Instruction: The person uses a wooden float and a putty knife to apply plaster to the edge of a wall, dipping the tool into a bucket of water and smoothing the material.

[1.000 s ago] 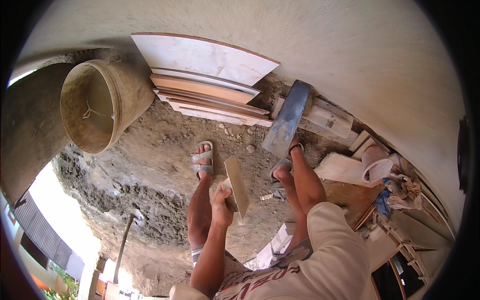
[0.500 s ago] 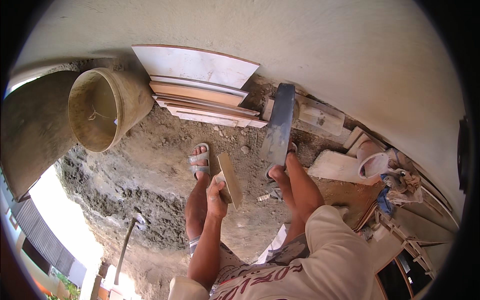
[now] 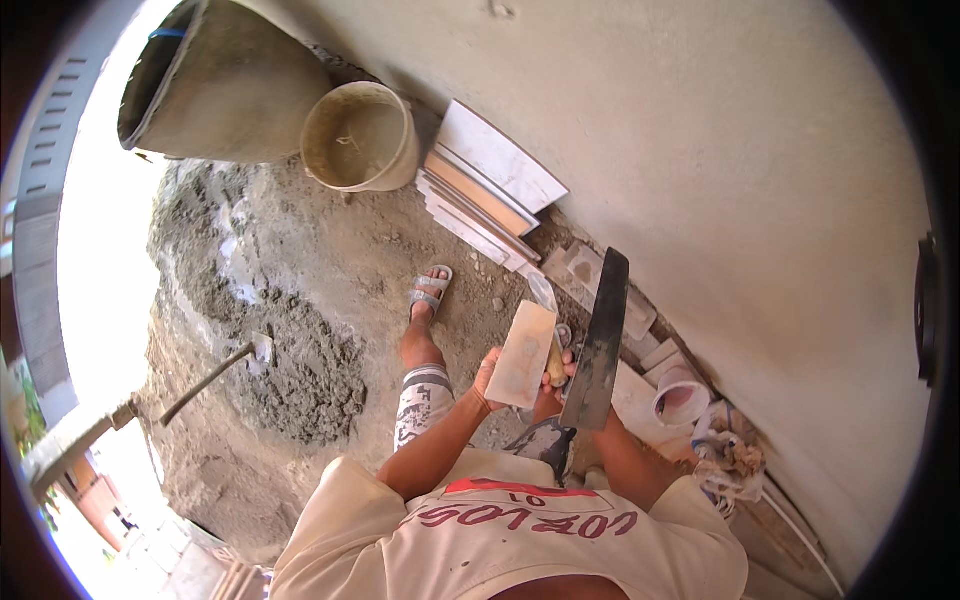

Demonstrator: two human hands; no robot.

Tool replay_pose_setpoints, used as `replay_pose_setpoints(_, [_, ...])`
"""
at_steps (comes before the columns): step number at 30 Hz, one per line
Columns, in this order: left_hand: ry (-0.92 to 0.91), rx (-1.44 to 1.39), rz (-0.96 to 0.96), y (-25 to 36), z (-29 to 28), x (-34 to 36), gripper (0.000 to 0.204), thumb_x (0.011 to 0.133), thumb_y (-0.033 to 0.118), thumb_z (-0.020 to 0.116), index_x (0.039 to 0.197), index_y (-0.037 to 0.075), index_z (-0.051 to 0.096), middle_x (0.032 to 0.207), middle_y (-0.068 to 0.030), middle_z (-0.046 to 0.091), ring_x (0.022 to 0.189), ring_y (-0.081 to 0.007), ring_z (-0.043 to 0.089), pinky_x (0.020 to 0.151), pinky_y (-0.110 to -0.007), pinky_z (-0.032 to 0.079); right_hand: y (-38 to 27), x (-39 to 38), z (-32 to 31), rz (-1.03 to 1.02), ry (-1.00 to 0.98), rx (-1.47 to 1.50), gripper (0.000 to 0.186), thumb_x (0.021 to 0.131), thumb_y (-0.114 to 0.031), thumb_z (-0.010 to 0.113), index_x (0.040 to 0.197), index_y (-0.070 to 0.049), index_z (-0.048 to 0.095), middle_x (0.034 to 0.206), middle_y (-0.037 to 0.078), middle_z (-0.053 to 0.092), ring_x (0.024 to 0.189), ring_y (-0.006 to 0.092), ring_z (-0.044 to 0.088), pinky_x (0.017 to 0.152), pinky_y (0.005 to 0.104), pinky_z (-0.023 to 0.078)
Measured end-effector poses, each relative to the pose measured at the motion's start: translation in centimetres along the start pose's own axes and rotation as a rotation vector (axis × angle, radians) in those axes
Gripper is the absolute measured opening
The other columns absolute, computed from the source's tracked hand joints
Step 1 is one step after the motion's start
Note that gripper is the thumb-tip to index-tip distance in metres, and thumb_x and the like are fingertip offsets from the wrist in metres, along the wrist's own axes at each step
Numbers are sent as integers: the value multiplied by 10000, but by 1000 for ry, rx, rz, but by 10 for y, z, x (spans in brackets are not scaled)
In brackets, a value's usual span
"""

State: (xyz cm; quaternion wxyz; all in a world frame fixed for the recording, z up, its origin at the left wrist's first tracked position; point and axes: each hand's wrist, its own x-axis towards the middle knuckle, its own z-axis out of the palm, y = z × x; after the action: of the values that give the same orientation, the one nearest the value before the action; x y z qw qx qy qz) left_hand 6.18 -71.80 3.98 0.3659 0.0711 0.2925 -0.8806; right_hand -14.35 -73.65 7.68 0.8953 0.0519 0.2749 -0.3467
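Observation:
My left hand (image 3: 486, 377) is closed on a tan rectangular plastering float (image 3: 523, 355), its flat face turned up and partly covering my fingers. Close to its right, my right hand (image 3: 568, 368) holds a long dark float (image 3: 601, 335), whose narrow blade stands on end and hides part of the hand. A yellowish handle (image 3: 556, 363) shows among the right fingers, between the two blades. Both tools are in front of my body, above the ground.
Wet grey mortar (image 3: 310, 370) is heaped at left with a long-handled tool (image 3: 210, 382) in it. A bucket of murky liquid (image 3: 358, 138) stands beside a big drum (image 3: 225, 85). Boards (image 3: 500, 175) lean on the plastered wall (image 3: 720, 170). A pail (image 3: 682, 398) lies at right.
My two hands have come close together, and the tan float now shows its broad face. The view has turned, so the bucket and boards appear farther right and more of the mortar heap shows.

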Motion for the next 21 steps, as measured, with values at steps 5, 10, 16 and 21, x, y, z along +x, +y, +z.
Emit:
replay_pose_setpoints(5, [-110,28,55,-34,30,-12,619,779,366,535,1301,39,475,1210,-183,568,1050,-367,566,866,-523,482,-1,-38,31,36,-157,-147,356,833,-76,646,1162,-50,512,1048,146,571,839,348,633,713,446,576])
replay_pose_setpoints(10, [-408,13,137,-55,95,-35,595,787,355,565,1288,44,489,1221,-178,570,1045,-376,574,877,-497,491,-41,-46,141,411,-109,-142,368,868,-144,606,1204,-40,497,1075,128,590,833,332,632,713,435,564])
replay_pose_setpoints(16, [-174,125,492,2,95,-89,556,776,314,640,1237,27,522,1138,-149,621,984,-291,628,879,-457,505,-103,-54,165,-177,511,-1491,316,812,-93,607,1109,-7,547,773,72,598,612,155,570,530,323,478])
replay_pose_setpoints(21, [-56,216,658,81,70,-178,562,766,323,668,1228,35,528,1119,-169,623,977,-305,629,881,-464,506,-170,-46,180,265,682,-1825,219,764,-51,621,975,10,617,688,53,570,523,128,519,479,326,440])
